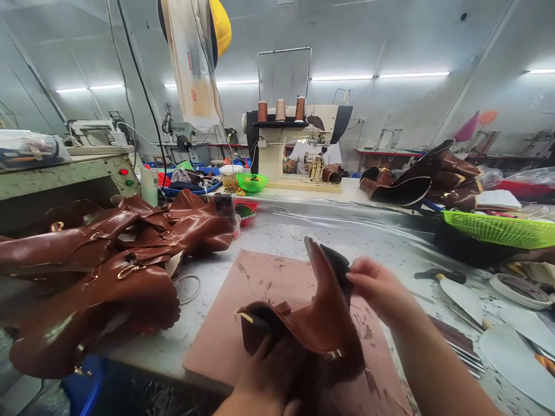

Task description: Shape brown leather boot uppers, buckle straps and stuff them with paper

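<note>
A brown leather boot upper with a black inner face stands tilted over a pink work board. My right hand pinches its raised rear edge between thumb and fingers. Low in the view, my left hand grips the near side of the same upper, in shadow, and some of its fingers are hidden. A small gold metal piece shows on the upper's lower side. To the left lies a heap of similar brown uppers with gold buckles.
Behind the bench stands a sewing machine with thread cones; a person in a white shirt is behind it. More uppers sit at the back right, near a lime-green basket. A tape roll lies at right.
</note>
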Motion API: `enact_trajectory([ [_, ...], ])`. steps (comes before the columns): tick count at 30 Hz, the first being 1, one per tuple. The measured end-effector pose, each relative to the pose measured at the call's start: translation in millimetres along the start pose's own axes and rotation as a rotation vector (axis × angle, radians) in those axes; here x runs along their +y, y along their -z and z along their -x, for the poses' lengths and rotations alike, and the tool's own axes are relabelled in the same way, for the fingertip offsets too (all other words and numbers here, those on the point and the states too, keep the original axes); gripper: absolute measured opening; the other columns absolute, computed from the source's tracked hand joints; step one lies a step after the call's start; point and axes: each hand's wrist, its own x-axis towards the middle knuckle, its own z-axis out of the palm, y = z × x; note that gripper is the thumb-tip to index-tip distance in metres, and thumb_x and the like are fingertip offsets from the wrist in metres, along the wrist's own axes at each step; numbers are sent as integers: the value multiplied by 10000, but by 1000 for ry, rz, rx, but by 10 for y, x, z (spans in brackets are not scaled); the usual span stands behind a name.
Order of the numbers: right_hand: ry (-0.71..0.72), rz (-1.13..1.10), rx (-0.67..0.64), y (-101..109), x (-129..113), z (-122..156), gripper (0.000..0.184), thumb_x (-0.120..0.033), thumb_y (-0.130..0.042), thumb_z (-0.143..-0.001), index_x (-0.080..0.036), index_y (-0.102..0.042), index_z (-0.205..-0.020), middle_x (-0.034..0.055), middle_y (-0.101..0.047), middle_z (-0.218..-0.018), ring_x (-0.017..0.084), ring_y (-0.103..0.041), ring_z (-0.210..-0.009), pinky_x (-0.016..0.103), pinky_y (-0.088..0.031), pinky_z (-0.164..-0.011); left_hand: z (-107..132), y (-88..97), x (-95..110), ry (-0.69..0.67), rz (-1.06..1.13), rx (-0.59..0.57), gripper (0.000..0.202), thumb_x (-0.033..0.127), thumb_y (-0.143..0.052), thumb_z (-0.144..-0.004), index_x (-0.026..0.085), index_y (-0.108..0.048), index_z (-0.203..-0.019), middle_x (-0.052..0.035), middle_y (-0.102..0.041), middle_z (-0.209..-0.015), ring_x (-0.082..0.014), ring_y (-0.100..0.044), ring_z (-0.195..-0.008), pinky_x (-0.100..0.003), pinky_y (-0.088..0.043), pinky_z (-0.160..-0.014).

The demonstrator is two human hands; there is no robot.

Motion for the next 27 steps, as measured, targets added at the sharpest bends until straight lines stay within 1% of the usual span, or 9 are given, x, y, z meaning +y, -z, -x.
enact_trajectory([
  [4, 18, -100, 77, 22, -28, -95, 274, -403, -648, -577, -221, -467, -675, 5, -570, -707, 180, -581, -647, 322, -477, -596, 85, -74, -84, -47, 22, 23, 609, 350, -435, -887, 258, -177, -1431, -68, -315, -1439, -288, -311, -1314, -444, -214, -1086],
  [8, 63, 45, 136, 45, 226, 220, 227, -411, -641, -641, -214, -611, -750, 65, -603, -954, 215, -584, -808, 357, -473, -720, 369, -244, -272, -46, 250, 40, 446, 219, -334, -937, 322, -346, -1371, -17, -488, -1331, -183, -506, -1183, -284, -317, -1050],
  [10, 46, 38, -36, 71, 322, 454, 270, -450, -561, -737, -210, -642, -831, 63, -622, -862, 199, -585, -724, 344, -482, -667, 467, -296, -293, -42, 357, -17, 420, 258, -355, -935, 325, -393, -1347, -12, -507, -1313, -190, -511, -1177, -268, -331, -1038],
  [12, 11, -13, -196, 79, 337, 630, 333, -476, -514, -780, -200, -648, -910, 52, -624, -773, 188, -579, -652, 340, -488, -625, 476, -273, -232, -15, 418, -56, 442, 306, -414, -911, 301, -393, -1353, -36, -500, -1319, -230, -484, -1201, -312, -318, -1049],
  [16, 18, -9, -372, 36, 193, 691, 407, -515, -539, -773, -201, -641, -1012, 57, -651, -788, 216, -592, -709, 375, -496, -689, 366, -68, -18, 112, 563, 10, 421, 354, -489, -867, 266, -511, -1277, -75, -612, -1198, -252, -605, -1044, -305, -445, -937],
  [18, 0, -17, -527, 6, 116, 648, 406, -495, -563, -770, -203, -642, -1040, 73, -672, -913, 246, -600, -844, 398, -483, -793, 363, 26, 50, 257, 694, 113, 381, 388, -513, -847, 259, -591, -1197, -75, -650, -1137, -250, -631, -983, -308, -479, -891],
  [20, -47, -22, -633, -28, 72, 612, 402, -438, -606, -745, -197, -639, -1065, 73, -671, -995, 270, -593, -928, 405, -470, -847, 404, 84, 80, 476, 886, 252, 400, 449, -571, -801, 246, -635, -1140, -75, -636, -1162, -271, -591, -1056, -353, -449, -941],
  [23, -73, 97, -622, -104, 59, 582, 353, -309, -633, -693, -178, -669, -1019, 78, -685, -986, 303, -587, -964, 388, -479, -830, 460, 136, 98, 698, 1229, 342, 517, 532, -689, -665, 220, -672, -1076, -87, -634, -1163, -312, -531, -1132, -423, -391, -994],
  [27, -57, 286, -578, -209, 40, 525, 269, -178, -567, -652, -187, -710, -879, 76, -708, -914, 326, -580, -970, 347, -493, -750, 437, 193, 114, 749, 1335, 364, 526, 527, -760, -570, 216, -711, -991, -88, -676, -1078, -339, -545, -1095, -462, -366, -989],
])
